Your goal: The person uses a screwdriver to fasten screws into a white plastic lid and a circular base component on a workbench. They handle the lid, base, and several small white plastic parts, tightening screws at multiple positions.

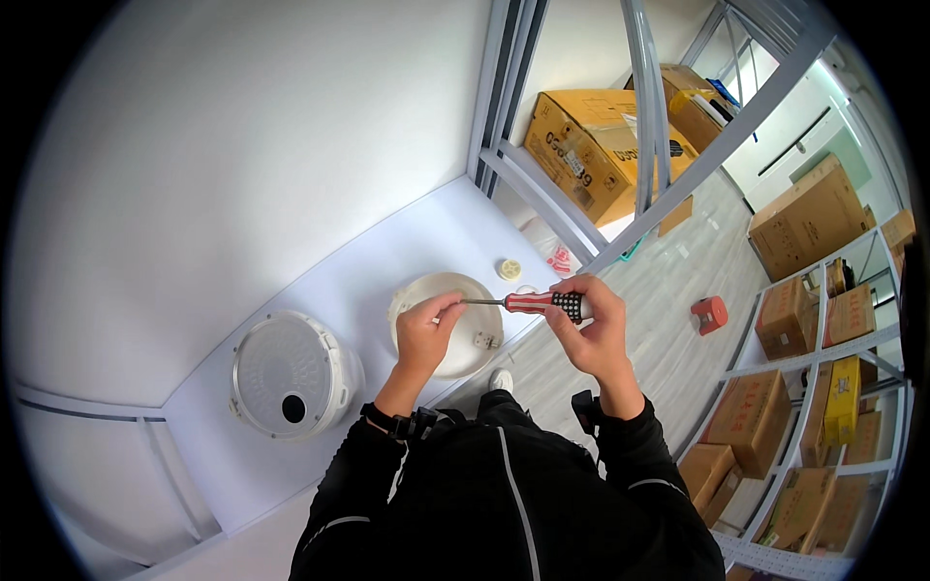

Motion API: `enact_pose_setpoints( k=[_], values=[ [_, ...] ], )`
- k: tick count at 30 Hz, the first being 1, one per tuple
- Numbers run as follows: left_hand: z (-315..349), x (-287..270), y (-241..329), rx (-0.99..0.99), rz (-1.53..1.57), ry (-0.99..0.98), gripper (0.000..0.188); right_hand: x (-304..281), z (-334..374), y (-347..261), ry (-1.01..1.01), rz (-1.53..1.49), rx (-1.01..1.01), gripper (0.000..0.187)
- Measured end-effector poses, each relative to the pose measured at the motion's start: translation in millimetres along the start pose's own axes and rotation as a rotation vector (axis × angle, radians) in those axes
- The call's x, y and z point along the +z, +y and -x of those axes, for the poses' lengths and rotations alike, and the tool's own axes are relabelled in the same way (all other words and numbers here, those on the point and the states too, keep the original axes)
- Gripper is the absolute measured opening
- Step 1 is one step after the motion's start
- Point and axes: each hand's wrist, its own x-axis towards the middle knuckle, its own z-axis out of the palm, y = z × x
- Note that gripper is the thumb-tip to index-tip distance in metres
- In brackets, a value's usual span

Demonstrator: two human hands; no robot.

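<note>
My right hand (599,334) is wrapped round the handle of a screwdriver (533,302), red and white striped with a black dotted end. The thin metal shaft points left. My left hand (423,334) pinches at its tip; whether a small piece such as a screw is also between those fingers is too small to tell. Below both hands lies a shallow round cream-white cover (455,363), open side up, with a small white fitting (487,341) inside at its right. A small round cream cap (509,270) sits just beyond the cover.
A round white tub (281,373) with a black hole in its top stands left on the white table (378,247). A grey metal frame (542,194) rises at the far edge, with a cardboard box (591,145) behind. A red object (710,315) lies on the floor; box-filled shelves (765,358) stand right.
</note>
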Motion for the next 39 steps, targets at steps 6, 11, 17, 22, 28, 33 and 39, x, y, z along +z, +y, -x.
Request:
enact_pose_setpoints(
  k=[6,11,17,22,28,33,39],
  values=[
    [-0.2,-1.6,2.3,0.052,-0.009,0.019,0.018,-1.2,0.6,-0.7,-0.011,0.004,-0.036,0.022],
    [0.9,-4.1,0.0,0.114,-0.035,0.019,0.018,-3.5,-1.3,-2.5,-0.05,-0.002,-0.102,0.023],
    [4.2,-10.5,-3.2,0.195,-0.043,-0.022,0.016,-12.5,-7.7,-0.6,-0.177,-0.013,-0.133,0.028],
    [12.0,-13.4,-3.4,0.096,0.108,-0.063,0.016,-21.6,-4.9,9.6,-0.249,-0.099,-0.017,0.034],
    [16.2,-14.1,-2.3,0.006,0.177,-0.148,0.02,-26.4,-1.6,14.3,-0.302,-0.201,0.05,0.035],
    [14.6,-4.5,0.7,-0.047,0.123,-0.347,0.05,-25.1,-1.2,7.9,-0.333,-0.055,0.078,0.034],
    [23.9,8.1,-14.0,-0.01,-0.206,-0.519,0.067,-4.8,7.0,-0.7,-0.363,0.129,0.027,0.031]
  ],
)
